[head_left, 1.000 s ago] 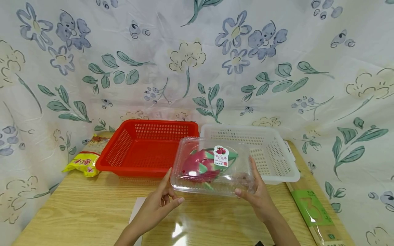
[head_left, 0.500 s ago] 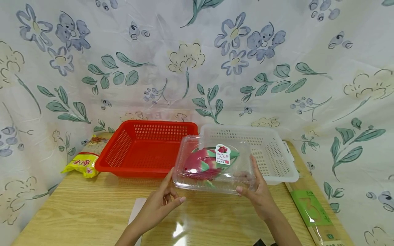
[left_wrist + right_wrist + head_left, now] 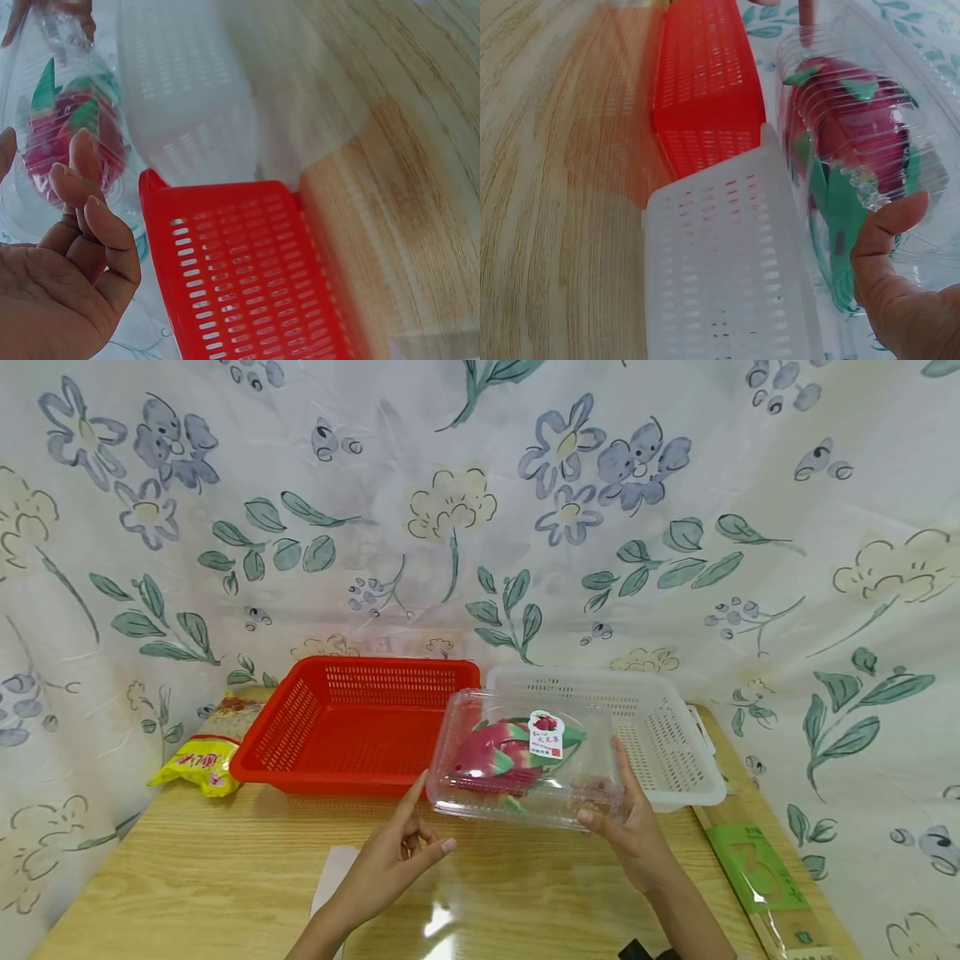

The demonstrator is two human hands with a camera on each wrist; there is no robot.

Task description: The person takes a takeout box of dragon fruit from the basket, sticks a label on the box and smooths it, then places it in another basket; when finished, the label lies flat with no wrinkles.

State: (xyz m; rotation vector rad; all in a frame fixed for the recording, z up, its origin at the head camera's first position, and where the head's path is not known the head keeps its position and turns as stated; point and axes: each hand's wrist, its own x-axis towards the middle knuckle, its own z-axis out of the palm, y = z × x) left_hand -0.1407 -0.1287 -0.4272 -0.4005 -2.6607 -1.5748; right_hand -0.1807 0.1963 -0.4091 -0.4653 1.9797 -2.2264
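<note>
**Clear clamshell with a dragon fruit, held up between two baskets**

The clear clamshell box (image 3: 528, 760) is hanging above the front edge of the wooden table (image 3: 225, 868), in front of the seam where the red basket (image 3: 352, 727) and the white basket (image 3: 645, 727) are sitting side by side. A pink dragon fruit (image 3: 491, 758) with green scales is lying inside it, and a small printed label (image 3: 546, 735) is sticking to the lid.

The right hand (image 3: 626, 827) is carrying the box: its thumb is pressing on the near right corner of the lid while the fingers are curling underneath. The left hand (image 3: 401, 852) is standing at the left end with its fingers straight and loosely spread; the forefinger is reaching up to the box's left wall, though whether it is actually touching is hard to tell.

The thin moulded plastic is probably flexing easily and feeling slick, so a hard squeeze on the domed lid is likely buckling it or popping it open. The fruit is giving the pack most of its weight and may be rolling inside when it tilts. Supporting it from below at the stiffer rim and corners, one hand at each end, looks like the safest hold.

A yellow snack bag (image 3: 198, 758) is lying left of the red basket, a green-printed flat pack (image 3: 757, 868) is lying along the table's right edge, and a floral cloth (image 3: 480, 502) is hanging behind.
</note>
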